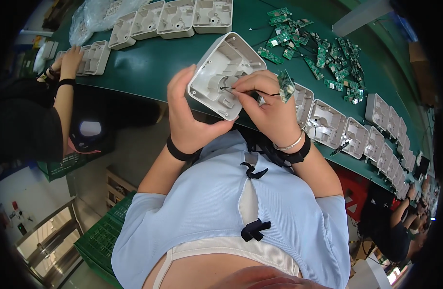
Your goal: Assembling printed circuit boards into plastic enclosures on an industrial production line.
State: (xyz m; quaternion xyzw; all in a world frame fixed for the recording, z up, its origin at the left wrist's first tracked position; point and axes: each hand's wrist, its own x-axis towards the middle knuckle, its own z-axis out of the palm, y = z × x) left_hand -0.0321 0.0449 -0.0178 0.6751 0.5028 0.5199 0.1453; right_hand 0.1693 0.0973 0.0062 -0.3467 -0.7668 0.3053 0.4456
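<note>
My left hand [188, 106] grips a white square plastic housing [212, 65] by its left side and near corner, its open inside facing up and tilted toward me. Inside the housing are moulded ribs, posts and a round recess. My right hand [267, 103] pinches a thin black cable [250, 91], whose tip points into the round recess. At the cable's other end a small green circuit board [285, 86] hangs beside the right fingers. Whether the cable tip touches the housing, I cannot tell.
A heap of green circuit boards with cables [322, 55] lies on the green table [149, 67]. White housings stand in rows at the back left [175, 19] and along the right [327, 124]. A co-worker's hand [72, 61] touches housings at the left. A clear plastic bag [93, 19] lies behind.
</note>
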